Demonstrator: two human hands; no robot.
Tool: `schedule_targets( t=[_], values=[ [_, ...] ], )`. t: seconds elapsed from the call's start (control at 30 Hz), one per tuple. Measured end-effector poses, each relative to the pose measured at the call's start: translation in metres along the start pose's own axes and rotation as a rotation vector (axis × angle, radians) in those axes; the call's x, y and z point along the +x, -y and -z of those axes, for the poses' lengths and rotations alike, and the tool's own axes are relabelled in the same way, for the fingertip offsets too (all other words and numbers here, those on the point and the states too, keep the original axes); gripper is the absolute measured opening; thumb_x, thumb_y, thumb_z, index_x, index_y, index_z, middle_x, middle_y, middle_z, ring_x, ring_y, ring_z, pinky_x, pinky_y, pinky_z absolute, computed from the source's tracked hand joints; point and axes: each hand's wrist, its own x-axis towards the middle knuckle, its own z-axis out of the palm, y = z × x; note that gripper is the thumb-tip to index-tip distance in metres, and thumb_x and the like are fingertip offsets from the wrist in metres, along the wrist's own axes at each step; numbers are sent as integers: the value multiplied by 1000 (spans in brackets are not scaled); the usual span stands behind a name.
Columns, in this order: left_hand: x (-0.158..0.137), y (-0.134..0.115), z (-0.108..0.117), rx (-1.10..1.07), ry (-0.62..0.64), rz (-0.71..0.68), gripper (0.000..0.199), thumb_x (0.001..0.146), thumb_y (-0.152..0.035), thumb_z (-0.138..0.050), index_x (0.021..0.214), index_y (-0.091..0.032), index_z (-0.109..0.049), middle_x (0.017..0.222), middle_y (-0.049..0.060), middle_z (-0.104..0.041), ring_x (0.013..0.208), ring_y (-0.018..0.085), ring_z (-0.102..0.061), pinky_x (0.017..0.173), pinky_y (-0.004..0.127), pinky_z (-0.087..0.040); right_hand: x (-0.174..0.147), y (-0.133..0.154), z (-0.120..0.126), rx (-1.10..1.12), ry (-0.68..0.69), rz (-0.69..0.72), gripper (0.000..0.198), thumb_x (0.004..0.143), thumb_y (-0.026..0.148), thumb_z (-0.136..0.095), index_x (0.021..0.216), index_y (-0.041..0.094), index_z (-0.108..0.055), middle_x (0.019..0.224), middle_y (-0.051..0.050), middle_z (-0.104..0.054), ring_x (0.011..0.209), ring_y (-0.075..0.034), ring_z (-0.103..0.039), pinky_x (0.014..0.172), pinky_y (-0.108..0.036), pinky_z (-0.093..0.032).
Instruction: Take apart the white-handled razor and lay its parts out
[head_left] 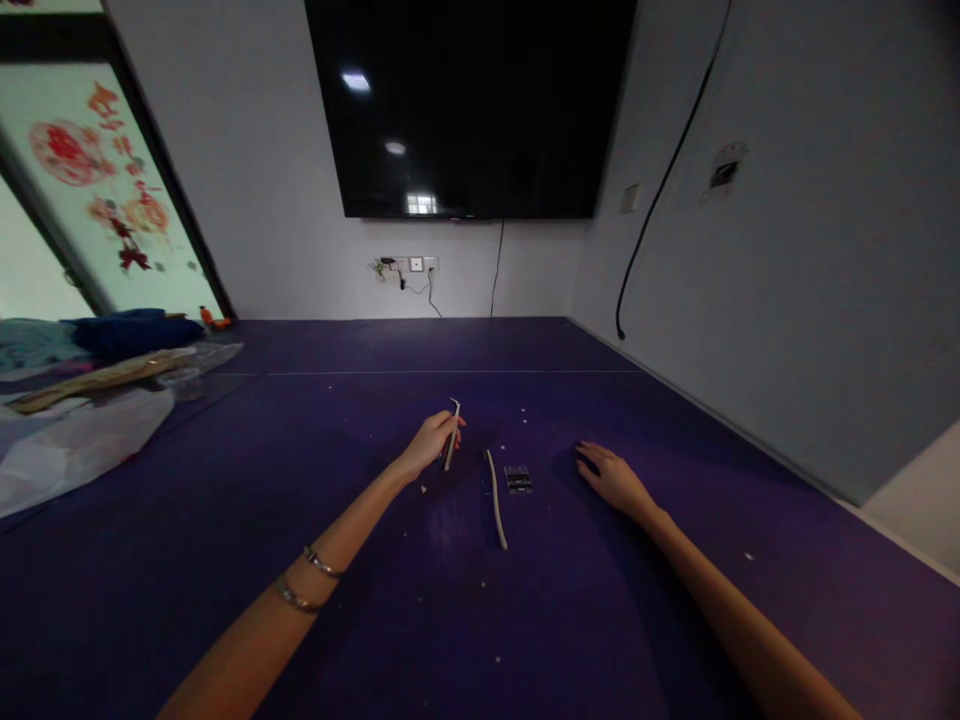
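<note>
My left hand (433,440) is closed around a slim pale tool with a thin bent tip (451,445), which it holds upright at a slight tilt above the purple surface. The tool's exact kind is too small to make out. To its right lies a pale, slightly curved stick (496,505) with a darker upper end. Beside that stick is a small clear plastic piece with dark parts inside (518,480). My right hand (611,478) rests on the surface farther right, fingers stretched out, holding nothing and apart from these things.
The broad purple surface (480,630) has small white scraps scattered on it. Plastic bags (90,435) and a dark blue cloth (139,333) are piled at the far left. A black cable (667,185) hangs along the right wall. A large screen (480,110) is mounted ahead.
</note>
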Motion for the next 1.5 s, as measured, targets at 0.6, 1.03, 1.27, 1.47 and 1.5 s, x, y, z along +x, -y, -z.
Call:
schedule_targets(
  t=[0.6,1.03,1.27,1.47,1.5],
  values=[
    [-32,-2,-13,121,82,-180,20,69,-27,-65,73,-17,-49,71,1,-61,64,14,-61,61,26,-47,1,147,42,61,255,-83,22,82,35,-49,78,22,-66,71,-3,-68,63,-17,-63,54,-24,-40],
    [-48,-9,-17,256,66,-310,12,72,-23,-63,70,-17,-52,66,-2,-57,66,12,-54,65,23,-42,-15,192,11,-129,360,-32,32,87,28,-38,86,15,-67,86,-14,-70,74,-23,-67,64,-30,-47],
    [-58,-13,-19,274,126,-312,12,73,-27,-64,73,-17,-58,74,1,-61,74,15,-56,70,26,-44,13,133,60,368,196,16,37,91,32,-34,84,15,-66,66,-3,-65,58,-14,-59,56,-23,-42],
    [-61,-15,-21,260,90,-328,12,71,-28,-66,72,-17,-60,76,2,-62,74,15,-56,69,26,-44,15,128,106,558,174,126,35,86,42,-47,105,21,-68,92,-4,-70,83,-17,-62,72,-27,-46],
    [-61,-15,-22,256,90,-328,12,71,-27,-66,72,-17,-60,74,1,-62,72,14,-56,68,25,-44,14,133,109,572,197,152,34,85,43,-48,104,22,-69,93,-5,-70,83,-18,-62,72,-27,-46]
  ],
)
